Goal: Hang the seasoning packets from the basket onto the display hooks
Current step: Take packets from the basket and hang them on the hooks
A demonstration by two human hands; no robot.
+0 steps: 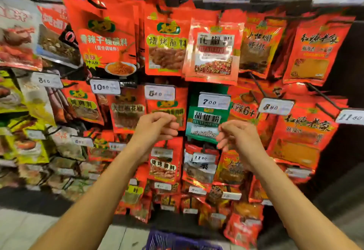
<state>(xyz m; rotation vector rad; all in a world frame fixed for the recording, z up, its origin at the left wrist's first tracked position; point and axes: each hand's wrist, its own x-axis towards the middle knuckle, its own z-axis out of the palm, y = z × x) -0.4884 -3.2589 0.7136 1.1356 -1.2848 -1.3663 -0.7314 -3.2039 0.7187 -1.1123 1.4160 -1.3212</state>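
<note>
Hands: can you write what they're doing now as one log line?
left hand: empty, fingers curled | right hand: empty | green packet: hanging | basket: below

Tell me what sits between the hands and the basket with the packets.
Nothing visible does. Both hands, left and right, are raised in front of the hanging packets and hold nothing. The purple basket sits at the bottom edge between the forearms, with open air above it. Its contents are out of view.
</note>
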